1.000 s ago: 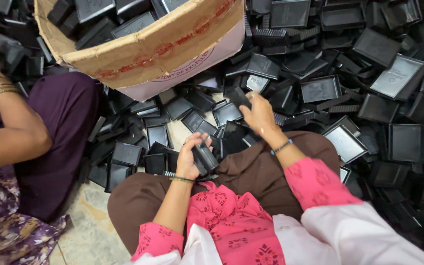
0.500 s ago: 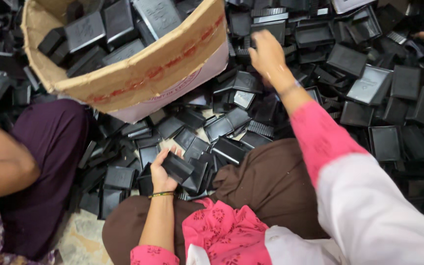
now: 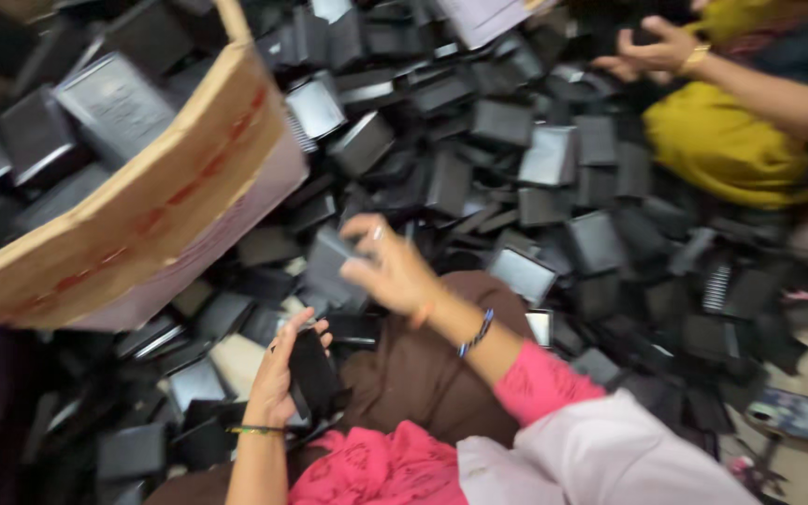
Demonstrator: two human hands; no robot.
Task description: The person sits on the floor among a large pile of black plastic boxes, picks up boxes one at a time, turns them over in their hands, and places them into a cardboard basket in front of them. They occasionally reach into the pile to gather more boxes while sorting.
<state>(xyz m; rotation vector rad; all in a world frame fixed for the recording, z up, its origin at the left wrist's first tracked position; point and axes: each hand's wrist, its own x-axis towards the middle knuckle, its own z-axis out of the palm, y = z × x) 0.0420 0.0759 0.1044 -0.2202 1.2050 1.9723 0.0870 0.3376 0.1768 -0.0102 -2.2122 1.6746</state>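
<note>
The left hand (image 3: 282,374) curls around a flat black plastic case (image 3: 313,372), holding it upright above the lap. The right hand (image 3: 393,271) pinches another black case (image 3: 329,265), blurred, just over the heap of black cases (image 3: 516,178) covering the floor. A cardboard box (image 3: 133,234) filled with cases tilts at left. Another person's hands (image 3: 652,51) work at upper right.

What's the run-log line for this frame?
left hand: holds black case | right hand: grips black case from pile | cardboard box: left
</note>
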